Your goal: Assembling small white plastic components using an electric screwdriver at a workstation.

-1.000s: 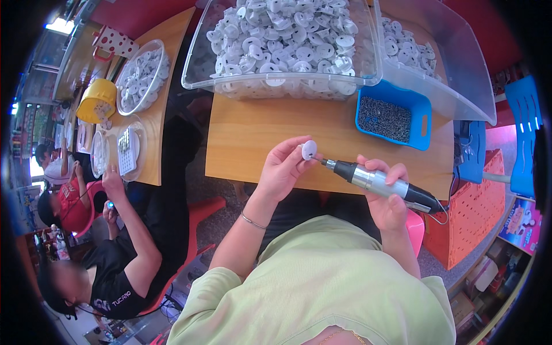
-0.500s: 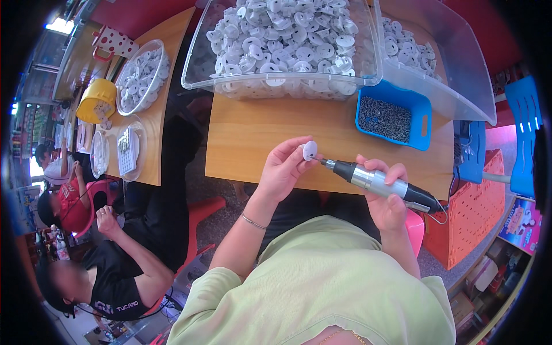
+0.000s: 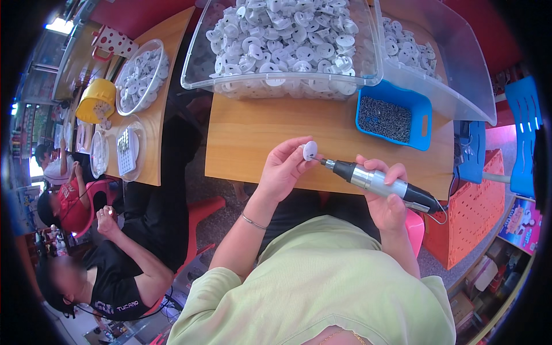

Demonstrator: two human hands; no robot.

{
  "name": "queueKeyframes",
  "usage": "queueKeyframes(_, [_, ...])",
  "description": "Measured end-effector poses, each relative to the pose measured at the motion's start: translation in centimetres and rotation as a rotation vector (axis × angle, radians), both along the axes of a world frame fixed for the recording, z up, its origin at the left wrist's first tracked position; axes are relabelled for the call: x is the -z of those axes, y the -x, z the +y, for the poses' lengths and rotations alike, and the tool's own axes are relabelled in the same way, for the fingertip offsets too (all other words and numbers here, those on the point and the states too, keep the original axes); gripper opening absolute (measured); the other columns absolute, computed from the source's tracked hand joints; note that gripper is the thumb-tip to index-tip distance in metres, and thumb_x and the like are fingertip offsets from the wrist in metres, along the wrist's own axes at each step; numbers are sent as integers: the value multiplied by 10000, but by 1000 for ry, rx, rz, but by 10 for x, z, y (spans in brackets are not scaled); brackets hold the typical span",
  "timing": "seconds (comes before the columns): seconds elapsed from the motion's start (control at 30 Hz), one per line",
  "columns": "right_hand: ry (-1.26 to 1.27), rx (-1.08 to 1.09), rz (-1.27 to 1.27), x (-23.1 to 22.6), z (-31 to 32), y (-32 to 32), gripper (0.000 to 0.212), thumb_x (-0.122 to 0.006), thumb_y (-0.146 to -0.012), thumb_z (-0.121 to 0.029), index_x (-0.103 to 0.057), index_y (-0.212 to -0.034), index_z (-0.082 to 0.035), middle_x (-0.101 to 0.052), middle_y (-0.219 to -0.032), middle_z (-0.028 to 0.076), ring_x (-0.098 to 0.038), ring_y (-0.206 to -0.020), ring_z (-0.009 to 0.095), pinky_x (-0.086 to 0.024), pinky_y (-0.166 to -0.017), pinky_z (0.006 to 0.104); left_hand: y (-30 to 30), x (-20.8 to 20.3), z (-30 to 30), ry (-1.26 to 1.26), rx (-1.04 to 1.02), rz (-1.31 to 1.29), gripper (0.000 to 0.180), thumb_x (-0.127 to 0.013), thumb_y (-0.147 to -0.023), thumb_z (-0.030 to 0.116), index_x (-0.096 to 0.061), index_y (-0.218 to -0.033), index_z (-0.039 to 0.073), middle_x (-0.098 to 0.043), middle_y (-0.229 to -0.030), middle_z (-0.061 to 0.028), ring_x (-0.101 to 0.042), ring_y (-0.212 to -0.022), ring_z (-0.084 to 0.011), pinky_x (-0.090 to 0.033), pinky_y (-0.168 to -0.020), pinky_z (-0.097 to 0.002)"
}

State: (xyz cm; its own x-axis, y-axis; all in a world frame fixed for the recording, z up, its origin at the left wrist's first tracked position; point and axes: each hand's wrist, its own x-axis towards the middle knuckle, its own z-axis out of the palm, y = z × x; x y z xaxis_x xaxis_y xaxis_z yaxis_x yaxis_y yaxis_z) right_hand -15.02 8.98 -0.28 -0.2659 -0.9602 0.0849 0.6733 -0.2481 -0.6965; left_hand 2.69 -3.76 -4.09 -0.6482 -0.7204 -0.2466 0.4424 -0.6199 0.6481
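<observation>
Between the thumb and fingers of my left hand (image 3: 283,167) is a small round white plastic part (image 3: 309,150), held above the near part of the table. My right hand (image 3: 386,192) wraps round an electric screwdriver (image 3: 371,179) with a silver body and black ends. Its bit points left and meets the white part, or comes very close to it; a screw at the tip is too small to make out. Beyond my right hand sits a blue basket (image 3: 426,118) of small dark screws (image 3: 384,119).
A clear bin (image 3: 198,80) heaped with white parts stands at the far side of the wooden table (image 3: 253,135). Another clear bin (image 3: 468,86) is at far right. An orange crate (image 3: 468,210) stands right. A co-worker (image 3: 123,259) sits left, beside a table with a white bowl (image 3: 119,98) and yellow bucket (image 3: 95,95).
My hands, the white part and the screwdriver have hardly moved. The co-worker's hand at left has shifted very slightly.
</observation>
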Motion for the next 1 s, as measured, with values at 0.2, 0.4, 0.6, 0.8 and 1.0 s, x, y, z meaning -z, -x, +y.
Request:
queueKeyframes(0.2, [4,-4,5,2,-1,0,294,-649,-785,-268,-413,-911,-144,-459,-1166,165,-345,-1258,337,-354,-1015,450,0,0,0,6,-2,-10,263,-487,-911,96,-520,-1155,2,-585,-1022,-102,-604,-951,-233,-520,-820,-288])
queueKeyframes(0.4, [4,-6,10,4,0,0,289,-646,-786,-262,-413,-910,-144,-459,-1165,166,-349,-1255,339,-357,-1012,448,-1,4,0,39,1,-10,250,-480,-914,93,-522,-1143,3,-591,-1020,-105,-605,-957,-237,-522,-814,-294])
queueKeyframes(0.6, [0,2,4,7,1,-1,283,-642,-790,-260,-413,-909,-146,-460,-1163,164,-344,-1258,339,-359,-1012,446,0,3,0,41,2,-19,243,-485,-911,84,-526,-1136,0,-592,-1006,-98,-607,-946,-224,-513,-813,-289])
queueKeyframes(0.8, [21,7,-3,10,2,-2,280,-636,-794,-263,-411,-911,-145,-456,-1160,161,-340,-1261,339,-361,-1013,443,1,2,-1,38,9,-32,241,-480,-915,90,-527,-1133,-2,-593,-1002,-99,-608,-941,-223,-515,-808,-282])
queueKeyframes(1.0, [20,9,-8,12,2,-3,278,-633,-796,-267,-411,-911,-146,-455,-1154,157,-339,-1261,337,-365,-1012,440,1,2,-2,35,19,-47,237,-480,-915,91,-529,-1127,-3,-593,-1004,-103,-610,-934,-222,-517,-803,-282])
